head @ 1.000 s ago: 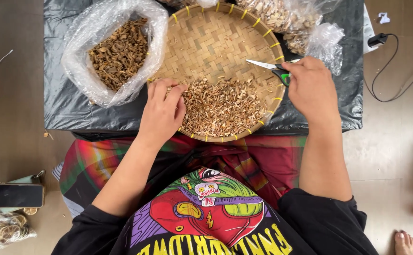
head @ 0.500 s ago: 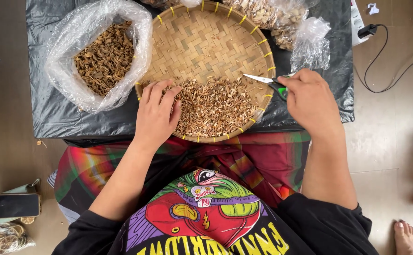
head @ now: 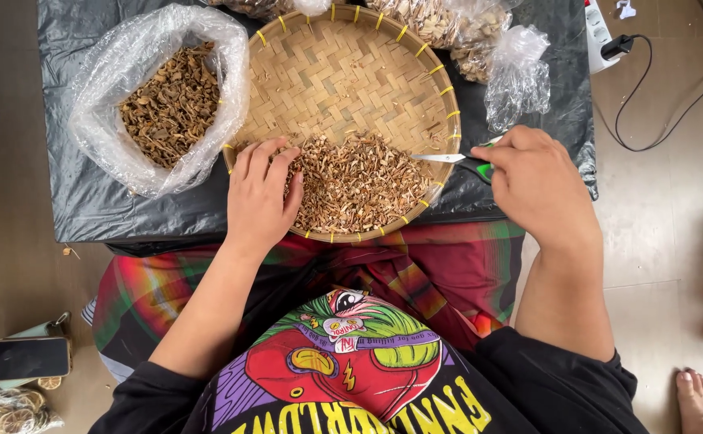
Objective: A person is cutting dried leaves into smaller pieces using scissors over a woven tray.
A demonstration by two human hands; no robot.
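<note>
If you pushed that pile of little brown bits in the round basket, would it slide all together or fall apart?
Probably fall apart: the pile of dried bits is loose, small pieces, so it would likely scatter under the left hand. They look dry and thin, so likely light and crumbly. The woven tray has a rim that should keep them in.

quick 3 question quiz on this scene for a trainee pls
1. True or false: the right hand holds green-handled scissors.
2. The left hand rests in: A) the clear bag of brown pieces, B) the pile of cut pieces in the woven tray, C) the black sheet.
3. Fill in: the scissor blades point toward the ____ hand.

Key: 1 true; 2 B; 3 left.
</note>
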